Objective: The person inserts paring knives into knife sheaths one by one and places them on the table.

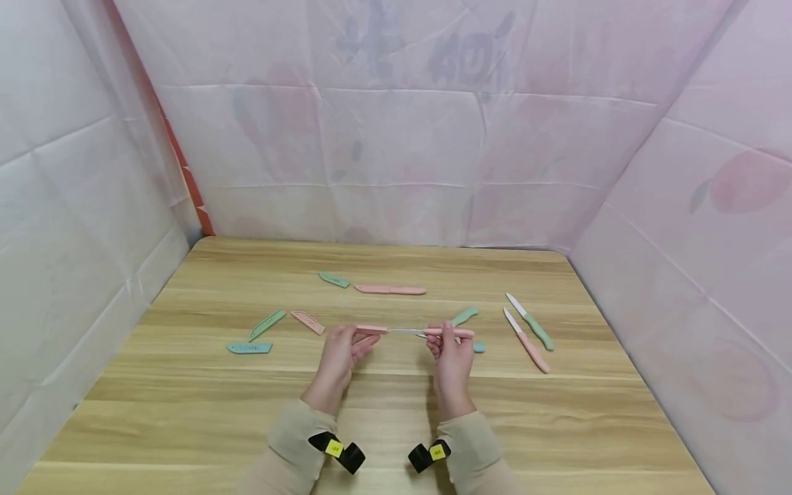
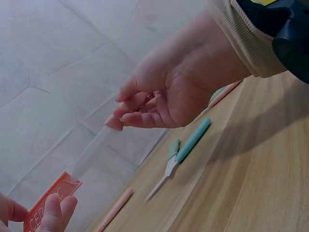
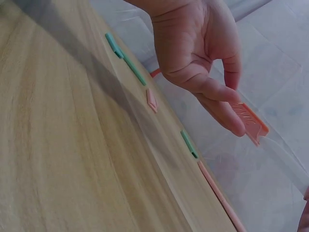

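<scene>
My left hand (image 1: 337,352) pinches a pink blade sheath (image 2: 53,200) between thumb and fingers, raised above the table. In my right hand (image 1: 453,359) is a paring knife by its pink handle (image 1: 460,333). Its white blade (image 2: 91,152) points left at the sheath's mouth, the tip at or just inside the opening. Below the right hand lie a green-handled knife (image 2: 173,151) and a blue-green-handled knife (image 2: 194,140), partly hidden by that hand in the head view.
Left on the wooden table (image 1: 185,419) are a blue sheath (image 1: 249,348), green sheaths (image 1: 267,325) (image 1: 334,280) and a pink sheath (image 1: 307,322). A sheathed pink knife (image 1: 391,290) lies at the back. Bare green (image 1: 538,330) and pink (image 1: 531,349) knives lie right.
</scene>
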`<state>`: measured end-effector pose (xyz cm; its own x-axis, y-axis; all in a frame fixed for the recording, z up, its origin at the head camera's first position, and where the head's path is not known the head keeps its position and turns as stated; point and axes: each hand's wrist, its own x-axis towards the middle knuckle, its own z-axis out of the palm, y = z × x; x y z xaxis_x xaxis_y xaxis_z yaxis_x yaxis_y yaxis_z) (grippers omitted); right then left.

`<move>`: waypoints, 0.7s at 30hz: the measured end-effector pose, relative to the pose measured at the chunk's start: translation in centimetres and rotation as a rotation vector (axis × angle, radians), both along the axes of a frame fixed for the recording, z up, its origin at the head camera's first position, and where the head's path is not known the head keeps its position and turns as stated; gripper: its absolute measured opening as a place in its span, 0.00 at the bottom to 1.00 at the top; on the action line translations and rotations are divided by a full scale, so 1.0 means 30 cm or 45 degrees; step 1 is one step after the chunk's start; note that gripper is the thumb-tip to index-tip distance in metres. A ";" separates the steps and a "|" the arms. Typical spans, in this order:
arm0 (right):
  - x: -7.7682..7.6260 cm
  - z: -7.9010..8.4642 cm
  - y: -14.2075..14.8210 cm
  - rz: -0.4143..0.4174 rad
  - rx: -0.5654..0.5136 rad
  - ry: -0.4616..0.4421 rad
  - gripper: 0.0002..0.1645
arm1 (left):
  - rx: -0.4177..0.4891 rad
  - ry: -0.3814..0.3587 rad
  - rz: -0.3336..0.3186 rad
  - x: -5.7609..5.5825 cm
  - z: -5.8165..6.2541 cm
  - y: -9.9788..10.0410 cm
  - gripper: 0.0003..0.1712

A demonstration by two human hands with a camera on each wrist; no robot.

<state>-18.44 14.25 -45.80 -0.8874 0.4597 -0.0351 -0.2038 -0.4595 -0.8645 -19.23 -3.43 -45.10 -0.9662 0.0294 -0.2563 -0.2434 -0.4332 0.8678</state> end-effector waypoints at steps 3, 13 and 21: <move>-0.001 -0.008 -0.002 -0.004 0.003 -0.003 0.06 | -0.018 0.015 0.001 0.002 -0.003 0.005 0.19; -0.003 -0.021 -0.022 -0.042 0.019 -0.062 0.05 | -0.005 0.113 0.015 0.024 -0.003 0.005 0.19; -0.001 -0.027 -0.027 -0.028 0.007 -0.094 0.09 | -0.045 0.028 0.007 0.013 0.004 0.008 0.18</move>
